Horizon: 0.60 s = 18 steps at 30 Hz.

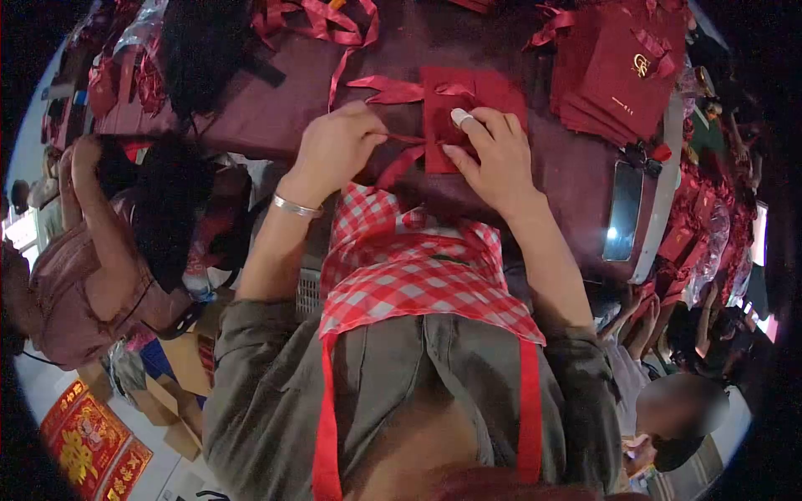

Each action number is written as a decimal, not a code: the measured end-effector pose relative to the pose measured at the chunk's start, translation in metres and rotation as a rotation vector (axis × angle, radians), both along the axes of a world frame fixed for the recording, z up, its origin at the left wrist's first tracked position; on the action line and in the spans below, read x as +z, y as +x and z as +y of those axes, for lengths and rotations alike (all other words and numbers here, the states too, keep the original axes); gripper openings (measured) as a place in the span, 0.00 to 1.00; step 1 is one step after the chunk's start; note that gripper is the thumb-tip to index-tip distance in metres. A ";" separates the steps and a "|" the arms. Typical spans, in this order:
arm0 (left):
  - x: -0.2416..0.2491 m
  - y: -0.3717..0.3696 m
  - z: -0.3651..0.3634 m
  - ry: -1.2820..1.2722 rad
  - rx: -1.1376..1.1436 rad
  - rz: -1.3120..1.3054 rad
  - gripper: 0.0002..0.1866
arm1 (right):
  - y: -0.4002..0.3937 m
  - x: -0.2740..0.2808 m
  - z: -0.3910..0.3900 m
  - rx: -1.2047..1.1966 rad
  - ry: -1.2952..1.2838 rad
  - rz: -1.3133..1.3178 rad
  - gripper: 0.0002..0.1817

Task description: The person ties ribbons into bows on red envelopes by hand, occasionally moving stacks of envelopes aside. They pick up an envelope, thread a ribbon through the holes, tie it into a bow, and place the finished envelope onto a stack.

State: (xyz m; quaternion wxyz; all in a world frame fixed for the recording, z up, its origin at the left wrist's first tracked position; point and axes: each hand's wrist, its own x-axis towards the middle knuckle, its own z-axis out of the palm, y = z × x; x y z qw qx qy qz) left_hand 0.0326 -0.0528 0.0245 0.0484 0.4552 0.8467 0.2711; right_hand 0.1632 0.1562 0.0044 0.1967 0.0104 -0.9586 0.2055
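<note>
A red gift bag (441,154) lies flat on the dark red table, with a red ribbon (386,89) threaded through it near its upper part. My left hand (338,146), a silver bangle on its wrist, is closed in a pinch on a thin length of red ribbon stretched toward the bag's left edge. On the bag rests my right hand (499,159), its fingers curled and its thumb and index finger pressing the bag. A white cover sits on one of its fingertips. Another ribbon piece (399,167) hangs below the left edge.
Stacked red bags (614,79) with gold print lie at the upper right. A phone (623,210) lies near the table's right edge. Loose red ribbon (322,25) is heaped at the top. Other people sit to the left and right, with cardboard boxes (171,376) at lower left.
</note>
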 end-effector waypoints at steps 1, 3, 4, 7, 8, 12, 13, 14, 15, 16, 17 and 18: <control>0.002 -0.004 -0.010 -0.015 0.036 0.013 0.04 | 0.001 0.000 0.000 -0.005 -0.002 -0.021 0.22; 0.005 -0.011 -0.019 -0.033 0.063 -0.030 0.04 | 0.001 -0.004 0.000 0.005 -0.004 -0.025 0.22; 0.006 -0.013 -0.020 -0.018 0.037 0.005 0.05 | 0.000 -0.005 0.000 0.008 0.003 -0.023 0.22; 0.002 -0.020 -0.016 0.015 0.013 0.084 0.06 | 0.001 -0.006 -0.001 0.015 0.041 0.003 0.22; 0.002 -0.022 -0.013 0.021 0.020 0.127 0.06 | 0.001 -0.006 0.000 0.015 0.042 0.015 0.22; -0.004 -0.027 -0.003 0.016 0.037 0.121 0.06 | 0.002 -0.009 0.001 0.018 0.050 0.034 0.23; -0.007 -0.028 -0.002 0.017 0.037 0.121 0.06 | 0.002 -0.008 0.001 0.016 0.041 0.036 0.23; -0.010 -0.029 0.000 0.027 0.028 0.138 0.06 | 0.002 -0.008 0.000 0.014 0.031 0.038 0.24; -0.012 -0.030 0.001 0.036 0.018 0.154 0.06 | 0.002 -0.007 0.000 0.013 0.032 0.036 0.24; -0.011 -0.030 0.000 0.037 0.015 0.153 0.06 | 0.002 -0.006 -0.001 0.021 -0.006 0.049 0.24; -0.010 -0.029 0.001 0.041 0.023 0.134 0.06 | 0.003 -0.006 -0.001 0.028 -0.044 0.058 0.24; -0.009 -0.028 0.002 0.044 0.030 0.116 0.07 | 0.004 -0.006 0.000 0.024 -0.044 0.056 0.24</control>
